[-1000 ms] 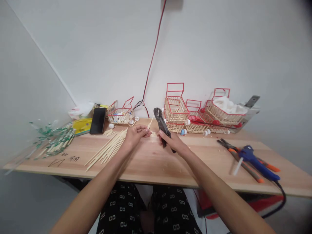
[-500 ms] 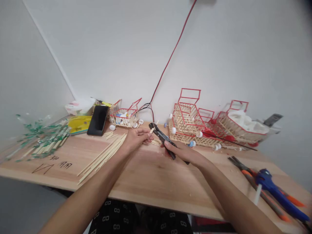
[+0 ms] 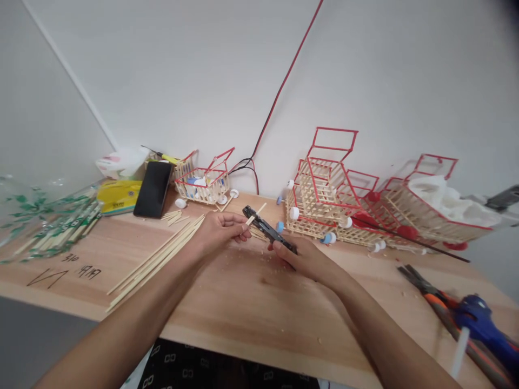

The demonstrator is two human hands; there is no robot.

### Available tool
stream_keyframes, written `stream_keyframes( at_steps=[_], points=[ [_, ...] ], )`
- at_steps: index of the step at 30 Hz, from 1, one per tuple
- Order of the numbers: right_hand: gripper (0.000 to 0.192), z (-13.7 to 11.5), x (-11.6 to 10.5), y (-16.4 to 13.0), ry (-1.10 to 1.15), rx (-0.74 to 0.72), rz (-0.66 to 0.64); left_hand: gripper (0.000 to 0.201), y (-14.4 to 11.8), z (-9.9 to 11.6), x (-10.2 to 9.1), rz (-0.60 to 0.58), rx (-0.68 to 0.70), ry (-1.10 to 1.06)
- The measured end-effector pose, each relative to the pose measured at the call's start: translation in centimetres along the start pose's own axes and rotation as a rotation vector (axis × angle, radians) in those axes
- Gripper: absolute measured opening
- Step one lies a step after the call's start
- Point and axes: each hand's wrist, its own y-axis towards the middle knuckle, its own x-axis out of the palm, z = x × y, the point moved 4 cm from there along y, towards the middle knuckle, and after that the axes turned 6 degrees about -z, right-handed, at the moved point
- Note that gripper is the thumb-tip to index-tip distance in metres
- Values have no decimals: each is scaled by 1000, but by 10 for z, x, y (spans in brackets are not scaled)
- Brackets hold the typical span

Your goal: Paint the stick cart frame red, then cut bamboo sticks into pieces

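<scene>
Over wooden table (image 3: 251,302): left hand (image 3: 219,231) pinching short bamboo stick (image 3: 255,213), right hand (image 3: 302,258) clenched around black cutters (image 3: 267,229) biting it.

Bare counter (image 3: 251,302) lies open in front of both hands, right to the near edge. To the left, loose wooden sticks (image 3: 158,258) fan across the surface. Behind, stick-built carts (image 3: 324,194) line the wall, with a phone (image 3: 153,182) leaning at the back left. Far right, pliers (image 3: 430,289) and a blue glue gun (image 3: 484,329) block the corner.
</scene>
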Motion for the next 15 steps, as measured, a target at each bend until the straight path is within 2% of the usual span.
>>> stream_keyframes(
  at_steps=[5, 10, 15],
  points=[
    [53, -1, 5, -1, 0, 29, 5, 25, -2, -1, 1, 9, 9, 24],
    [50, -4, 7, -2, -75, -3, 39, 22, -2, -3, 1, 13, 57, 67],
    [50, -3, 11, -1, -108, 14, 50, 18, -3, -6, 1, 28, 25, 53]
  ],
)
